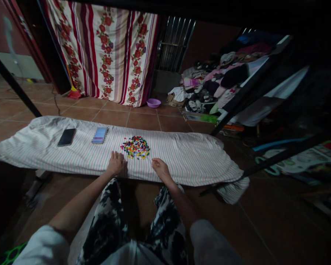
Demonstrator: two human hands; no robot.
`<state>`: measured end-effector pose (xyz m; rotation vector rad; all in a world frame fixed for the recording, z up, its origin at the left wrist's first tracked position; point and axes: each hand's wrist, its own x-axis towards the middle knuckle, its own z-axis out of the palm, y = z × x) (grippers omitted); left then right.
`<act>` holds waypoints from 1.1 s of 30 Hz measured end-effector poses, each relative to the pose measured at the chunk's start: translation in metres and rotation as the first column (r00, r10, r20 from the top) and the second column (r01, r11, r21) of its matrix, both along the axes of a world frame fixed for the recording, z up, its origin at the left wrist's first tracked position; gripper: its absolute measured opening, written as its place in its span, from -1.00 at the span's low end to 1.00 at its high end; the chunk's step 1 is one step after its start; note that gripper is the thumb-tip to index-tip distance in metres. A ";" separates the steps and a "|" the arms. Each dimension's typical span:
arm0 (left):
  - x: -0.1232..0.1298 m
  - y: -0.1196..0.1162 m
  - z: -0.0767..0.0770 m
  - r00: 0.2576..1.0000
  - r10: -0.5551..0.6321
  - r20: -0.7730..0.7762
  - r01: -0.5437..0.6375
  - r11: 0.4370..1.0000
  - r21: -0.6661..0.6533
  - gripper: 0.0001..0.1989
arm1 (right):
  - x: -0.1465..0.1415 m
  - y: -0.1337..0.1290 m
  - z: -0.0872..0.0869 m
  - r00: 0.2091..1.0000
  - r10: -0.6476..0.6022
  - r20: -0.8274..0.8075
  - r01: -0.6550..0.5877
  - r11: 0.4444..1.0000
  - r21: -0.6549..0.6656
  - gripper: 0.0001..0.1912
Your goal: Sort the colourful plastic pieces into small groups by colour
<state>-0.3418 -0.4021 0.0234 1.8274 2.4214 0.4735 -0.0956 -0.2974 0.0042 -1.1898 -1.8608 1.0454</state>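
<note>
A pile of small multicoloured pieces (135, 147), too small to tell whether beads or buttons, lies spread on a striped cloth (182, 154) covering a long, low surface. Just left of the pile, my left hand (116, 163) rests palm down near the cloth's front edge, its fingers stretched out and nothing visible in them. On the pile's near right side is my right hand (161, 169), its fingers curled in with thumb and forefinger close together. Whether a piece sits between those fingertips is too small to see.
A dark phone (66, 137) and a second phone with a lit, blurred screen (99, 135) lie on the cloth's left part. Dark metal bars (223, 121) rise at its ends. Beyond are a purple basin (153, 103), a floral curtain (107, 55) and heaped clothes (209, 81).
</note>
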 end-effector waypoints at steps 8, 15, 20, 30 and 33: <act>-0.014 0.033 -0.016 0.975 0.218 -0.044 -0.215 0.974 0.070 -0.56 | -0.026 0.046 -0.004 0.950 -0.056 0.306 0.017 0.992 0.129 -0.77; -0.012 0.047 -0.024 0.938 0.345 -0.045 -0.337 0.933 0.123 -0.56 | -0.052 0.056 -0.007 0.890 -0.043 0.455 -0.038 0.985 0.168 -0.80; -0.010 0.047 -0.026 0.927 0.375 -0.021 -0.367 0.917 0.158 -0.55 | -0.054 0.051 -0.013 0.865 -0.045 0.500 -0.062 0.979 0.197 -0.87; -0.013 0.046 -0.034 0.935 0.355 0.014 -0.348 0.908 0.232 -0.57 | -0.044 0.043 -0.024 0.935 -0.069 0.348 -0.030 0.962 0.272 -0.84; -0.013 0.047 -0.036 0.935 0.355 0.008 -0.347 0.909 0.231 -0.56 | -0.037 0.045 -0.031 0.967 -0.061 0.249 -0.011 0.961 0.278 -0.82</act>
